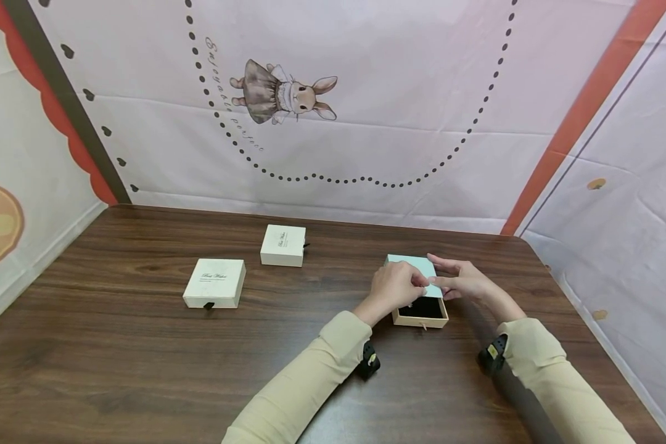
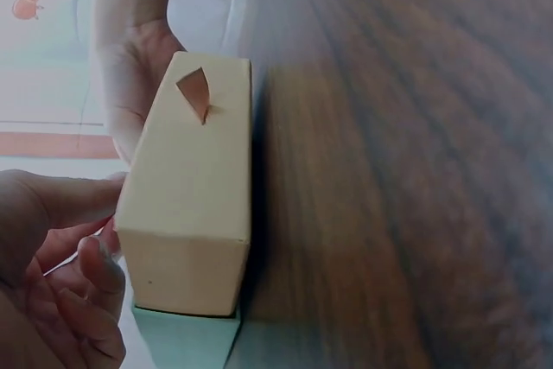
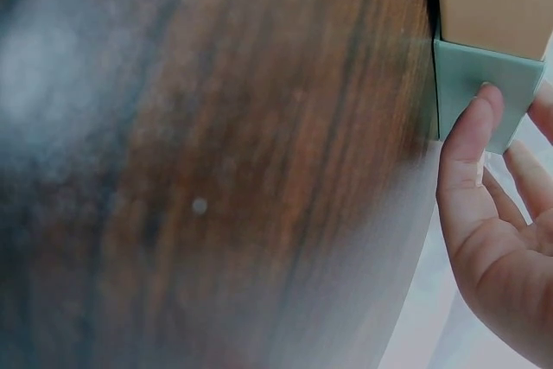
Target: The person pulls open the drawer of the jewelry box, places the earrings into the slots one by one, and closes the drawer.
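A small drawer-style gift box stands at the right of the table, with a pale teal sleeve (image 1: 409, 261) and a cream drawer (image 1: 420, 322) pulled partway out toward me. The drawer's inside is black, and its front has a small brown pull tab (image 2: 196, 92). My left hand (image 1: 394, 287) is over the box, fingers curled and fingertips pinched together; a thin strand shows between them in the left wrist view, its kind too fine to tell. A tiny glint lies below that hand at the drawer. My right hand (image 1: 466, 280) holds the sleeve's right side, one fingertip (image 3: 488, 97) pressing its wall.
Two white gift boxes with printed lids and dark pull tabs, a nearer one (image 1: 215, 280) and a farther one (image 1: 283, 243), sit left of centre on the brown wooden table (image 1: 144, 370). A printed cloth (image 1: 366, 92) hangs behind the table's far edge and at both sides.
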Available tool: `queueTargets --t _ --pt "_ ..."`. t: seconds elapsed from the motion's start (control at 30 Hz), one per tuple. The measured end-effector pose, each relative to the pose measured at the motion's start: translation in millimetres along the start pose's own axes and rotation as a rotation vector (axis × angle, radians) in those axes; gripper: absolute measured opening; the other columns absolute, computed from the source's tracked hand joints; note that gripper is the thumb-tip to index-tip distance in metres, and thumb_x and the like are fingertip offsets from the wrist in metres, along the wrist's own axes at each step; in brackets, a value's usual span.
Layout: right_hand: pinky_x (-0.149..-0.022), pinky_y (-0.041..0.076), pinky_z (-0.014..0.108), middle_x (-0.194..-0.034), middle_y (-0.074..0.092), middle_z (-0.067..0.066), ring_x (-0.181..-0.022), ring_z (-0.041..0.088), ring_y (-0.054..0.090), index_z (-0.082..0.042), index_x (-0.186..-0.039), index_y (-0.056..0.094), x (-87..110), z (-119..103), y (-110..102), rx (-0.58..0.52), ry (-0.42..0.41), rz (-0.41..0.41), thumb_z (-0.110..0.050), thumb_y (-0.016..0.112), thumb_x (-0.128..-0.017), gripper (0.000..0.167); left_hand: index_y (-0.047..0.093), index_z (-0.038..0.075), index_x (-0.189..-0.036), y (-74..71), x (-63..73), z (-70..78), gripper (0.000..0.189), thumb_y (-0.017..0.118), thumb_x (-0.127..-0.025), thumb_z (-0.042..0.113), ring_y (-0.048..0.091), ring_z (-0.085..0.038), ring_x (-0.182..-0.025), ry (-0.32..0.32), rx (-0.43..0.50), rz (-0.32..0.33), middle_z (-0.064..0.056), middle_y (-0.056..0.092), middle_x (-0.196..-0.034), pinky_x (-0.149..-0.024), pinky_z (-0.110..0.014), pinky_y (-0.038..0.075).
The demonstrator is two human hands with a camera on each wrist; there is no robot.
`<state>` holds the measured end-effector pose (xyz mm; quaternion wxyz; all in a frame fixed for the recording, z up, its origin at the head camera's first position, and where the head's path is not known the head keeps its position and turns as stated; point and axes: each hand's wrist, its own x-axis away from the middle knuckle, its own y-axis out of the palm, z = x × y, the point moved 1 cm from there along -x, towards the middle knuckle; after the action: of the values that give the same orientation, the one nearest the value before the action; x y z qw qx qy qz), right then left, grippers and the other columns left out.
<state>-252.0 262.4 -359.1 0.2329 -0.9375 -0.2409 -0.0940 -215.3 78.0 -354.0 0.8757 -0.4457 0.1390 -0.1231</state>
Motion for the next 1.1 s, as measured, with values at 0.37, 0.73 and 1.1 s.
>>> queueTargets --t 0.37,0.73,1.1 --pt "-0.064 0.052 0.031 -0.144 0.022 0.029 -0.061 0.009 0.051 -0.008 -0.145 0.019 -0.2 -0.6 1.9 -0.031 0.011 0.000 -0.017 0.060 -0.088 0.070 0.074 0.031 -0.085 1.6 -6.9 -8.7 0.008 0.071 -0.078 0.030 0.057 0.001 -0.070 -0.046 0.021 0.034 0.020 0.068 -0.081 -0.052 -0.017 0.037" --pt "-0.063 0.051 0.030 -0.143 0.023 0.029 -0.062 0.010 0.053 -0.007 -0.144 0.020 -0.8 -1.2 1.3 -0.011 0.006 0.001 -0.017 0.061 -0.088 0.070 0.074 0.032 -0.082 4.3 -2.1 -1.4 0.006 0.072 -0.077 0.034 0.054 0.004 -0.068 -0.035 0.060 -0.043 0.022 0.067 -0.077 -0.057 -0.019 0.037" --pt "-0.065 0.052 0.031 -0.142 0.023 0.030 -0.064 0.010 0.055 -0.007 -0.144 0.020 0.1 -0.6 0.6 -0.008 -0.005 -0.005 -0.017 0.060 -0.088 0.070 0.074 0.034 -0.079 8.7 1.3 5.4 0.005 0.074 -0.075 0.033 0.057 0.003 -0.073 0.012 -0.007 -0.084 0.024 0.066 -0.075 -0.055 -0.018 0.037"
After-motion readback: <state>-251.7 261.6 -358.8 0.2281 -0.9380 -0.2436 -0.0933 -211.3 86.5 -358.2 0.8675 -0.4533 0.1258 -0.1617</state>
